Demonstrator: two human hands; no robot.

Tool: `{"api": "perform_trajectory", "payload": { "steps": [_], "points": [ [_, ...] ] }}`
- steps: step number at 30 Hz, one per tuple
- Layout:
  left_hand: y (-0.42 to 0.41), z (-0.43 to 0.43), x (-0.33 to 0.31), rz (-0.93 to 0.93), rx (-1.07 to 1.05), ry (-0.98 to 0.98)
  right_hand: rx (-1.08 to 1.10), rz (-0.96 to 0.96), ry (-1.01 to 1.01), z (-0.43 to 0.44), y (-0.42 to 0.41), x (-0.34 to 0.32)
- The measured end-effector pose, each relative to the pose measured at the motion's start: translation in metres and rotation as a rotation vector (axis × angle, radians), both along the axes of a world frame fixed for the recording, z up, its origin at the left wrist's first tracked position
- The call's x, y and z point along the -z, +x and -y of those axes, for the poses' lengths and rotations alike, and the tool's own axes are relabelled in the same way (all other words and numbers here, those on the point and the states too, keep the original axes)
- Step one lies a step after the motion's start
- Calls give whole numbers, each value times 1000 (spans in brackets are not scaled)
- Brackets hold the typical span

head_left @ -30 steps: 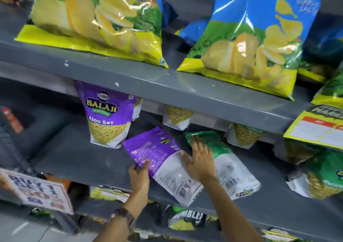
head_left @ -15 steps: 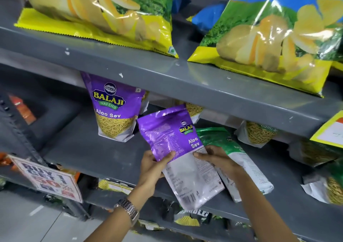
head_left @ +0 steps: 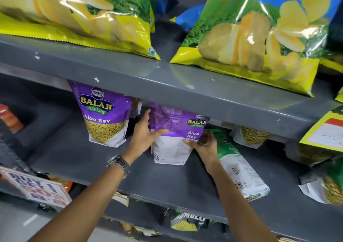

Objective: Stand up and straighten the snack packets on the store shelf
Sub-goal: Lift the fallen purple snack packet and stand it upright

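A person's left hand (head_left: 143, 132) and right hand (head_left: 203, 145) clamp either side of a purple Aloo Sev packet (head_left: 174, 135), held upright with its back facing out on the grey middle shelf (head_left: 83, 160), between a standing purple packet (head_left: 104, 115) and a fallen green packet (head_left: 235, 165).
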State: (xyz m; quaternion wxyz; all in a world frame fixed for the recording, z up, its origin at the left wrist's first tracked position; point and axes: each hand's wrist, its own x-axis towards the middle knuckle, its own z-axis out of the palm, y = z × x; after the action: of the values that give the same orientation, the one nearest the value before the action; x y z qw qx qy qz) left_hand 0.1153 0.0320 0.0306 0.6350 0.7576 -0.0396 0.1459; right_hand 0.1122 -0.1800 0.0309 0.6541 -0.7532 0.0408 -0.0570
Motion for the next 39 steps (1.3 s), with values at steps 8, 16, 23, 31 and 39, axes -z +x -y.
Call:
{"api": "perform_trajectory", "payload": {
  "steps": [8, 16, 23, 31, 39],
  "points": [
    [-55, 41, 29, 167, -364, -54, -195, 115, 148, 9, 4, -63],
    [-84, 106, 49, 19, -155, 45, -65, 131, 41, -1, -14, -67],
    [-64, 107, 45, 13, -108, 105, -92, 171, -102, -13, -39, -62],
    [-42, 90, 43, -62, -281, -29, -180, 200, -167, -11, -43, -66],
    [-29, 59, 53, -81, -162, -44, 30, 202, -86, -6, -18, -60]
  ]
}}
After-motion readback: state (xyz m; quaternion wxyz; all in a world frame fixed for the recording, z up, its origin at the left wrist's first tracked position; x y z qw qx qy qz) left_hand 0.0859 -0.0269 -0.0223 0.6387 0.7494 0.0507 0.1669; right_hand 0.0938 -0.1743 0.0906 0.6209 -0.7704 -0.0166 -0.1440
